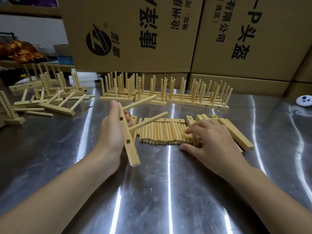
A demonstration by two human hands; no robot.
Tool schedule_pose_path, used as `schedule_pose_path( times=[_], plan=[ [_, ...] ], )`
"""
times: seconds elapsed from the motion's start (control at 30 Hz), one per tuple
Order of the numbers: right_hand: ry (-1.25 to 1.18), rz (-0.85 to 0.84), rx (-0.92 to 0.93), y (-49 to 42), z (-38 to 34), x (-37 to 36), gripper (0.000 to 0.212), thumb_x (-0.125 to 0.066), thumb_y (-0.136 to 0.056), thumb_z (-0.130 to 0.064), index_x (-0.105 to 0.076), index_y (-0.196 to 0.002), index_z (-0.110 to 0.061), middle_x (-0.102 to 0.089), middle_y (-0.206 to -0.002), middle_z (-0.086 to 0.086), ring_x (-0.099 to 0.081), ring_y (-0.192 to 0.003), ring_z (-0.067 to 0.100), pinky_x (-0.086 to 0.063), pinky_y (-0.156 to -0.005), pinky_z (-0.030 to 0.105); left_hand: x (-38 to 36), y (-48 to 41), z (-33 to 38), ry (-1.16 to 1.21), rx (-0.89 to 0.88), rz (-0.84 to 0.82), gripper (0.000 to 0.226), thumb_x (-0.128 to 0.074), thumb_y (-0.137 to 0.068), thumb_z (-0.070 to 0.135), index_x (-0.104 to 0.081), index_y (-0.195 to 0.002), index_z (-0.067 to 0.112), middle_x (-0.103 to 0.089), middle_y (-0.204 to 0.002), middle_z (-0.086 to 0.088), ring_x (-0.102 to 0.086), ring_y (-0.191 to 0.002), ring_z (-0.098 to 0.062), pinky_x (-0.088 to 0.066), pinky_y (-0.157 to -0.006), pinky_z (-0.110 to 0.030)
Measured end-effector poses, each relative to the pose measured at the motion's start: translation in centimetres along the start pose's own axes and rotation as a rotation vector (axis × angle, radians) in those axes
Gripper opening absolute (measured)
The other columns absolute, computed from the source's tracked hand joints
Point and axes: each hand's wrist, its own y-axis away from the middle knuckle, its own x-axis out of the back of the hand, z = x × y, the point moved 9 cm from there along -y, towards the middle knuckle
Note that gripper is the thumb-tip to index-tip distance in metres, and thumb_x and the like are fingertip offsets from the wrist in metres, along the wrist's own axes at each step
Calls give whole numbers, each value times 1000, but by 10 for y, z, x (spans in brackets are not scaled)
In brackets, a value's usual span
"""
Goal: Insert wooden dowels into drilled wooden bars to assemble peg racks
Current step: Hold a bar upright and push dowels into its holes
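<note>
My left hand (112,132) grips a drilled wooden bar (128,142) held on edge above the steel table. Two dowels stick out of the bar to the right, an upper dowel (140,102) and a lower dowel (148,120); two holes in the bar show empty. My right hand (205,139) rests on the right end of a row of loose dowels (162,133) lying side by side on the table, fingers curled onto them. Whether it holds one is hidden by the fingers. Loose drilled bars (235,133) lie just beyond and right of that hand.
Finished peg racks (162,93) stand in a row at the back of the steel table (152,191). More racks and loose dowels (50,98) lie at the far left. Large cardboard boxes (135,34) wall off the back. A small white object (304,101) sits at the far right.
</note>
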Motion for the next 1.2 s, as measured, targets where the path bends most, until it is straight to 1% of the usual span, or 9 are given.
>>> schedule_pose_path(
  times=[0.27, 0.4, 0.63, 0.77, 0.87, 0.97, 1.03, 1.13, 1.2],
  plan=[
    [-29, 173, -16, 0, 1, 14, 18, -71, -93, -49, -76, -92, -32, -66, -104, -16, -54, -105, 12, -38, -87, 33, 1, -2, -2, -27, -6, 4, 57, -38, -106, 67, -61, -79, 22, -55, -80, 2, -51, -76, -16, -44, -80, -38],
    [14, 67, -37, 0, 1, 4, 31, -67, -91, -64, -75, -98, -36, -64, -108, -18, -50, -109, 8, -36, -91, 31, 0, -2, -4, -30, 0, 2, 57, -38, -107, 66, -61, -79, 22, -56, -78, 2, -51, -74, -15, -45, -73, -34],
    [-4, 118, -36, -1, 1, 10, 11, -71, -96, -42, -77, -99, -33, -66, -109, -15, -52, -109, 12, -32, -88, 29, -3, -1, -3, -26, 6, -15, 56, -39, -107, 65, -60, -83, 19, -54, -72, 3, -50, -63, -12, -44, -65, -30],
    [-10, 20, -1, 0, -4, 1, 27, -72, -96, -48, -74, -121, -39, -65, -122, -19, -50, -120, 9, -36, -95, 31, -2, -1, -3, -35, 5, -9, 57, -38, -107, 66, -61, -84, 19, -55, -75, 2, -50, -67, -14, -45, -66, -31],
    [-4, 29, 16, -1, -8, 3, 17, -72, -97, -41, -79, -112, -36, -68, -115, -18, -52, -113, 10, -38, -92, 32, -1, -1, -3, -41, 5, -6, 57, -39, -107, 66, -61, -85, 19, -55, -77, 2, -51, -69, -14, -44, -66, -31],
    [-9, 150, 14, -2, -6, 18, 8, -75, -96, -32, -81, -100, -29, -71, -104, -12, -56, -104, 13, -40, -85, 34, -1, -1, -3, -32, 3, -3, 56, -39, -107, 66, -61, -83, 20, -55, -77, 2, -50, -69, -13, -44, -68, -32],
    [-29, 169, 3, -1, -4, 20, 13, -75, -95, -35, -80, -106, -30, -73, -108, -11, -57, -107, 14, -45, -88, 38, -1, -2, -3, -26, -1, -3, 57, -39, -107, 66, -61, -83, 20, -55, -75, 3, -50, -69, -14, -44, -70, -32],
    [-12, 25, -9, 0, -5, 3, 34, -72, -94, -51, -75, -123, -34, -69, -122, -15, -54, -119, 12, -46, -101, 39, -1, -1, -3, -22, -3, -1, 57, -39, -107, 66, -61, -82, 19, -55, -69, 6, -50, -67, -13, -45, -69, -32],
    [-7, -5, -16, -1, -4, -2, 31, -70, -94, -53, -76, -118, -35, -69, -119, -17, -53, -117, 10, -44, -101, 36, -2, -1, -3, -23, -2, -5, 57, -39, -107, 66, -61, -82, 20, -55, -68, 7, -50, -66, -12, -44, -67, -30]
  ],
)
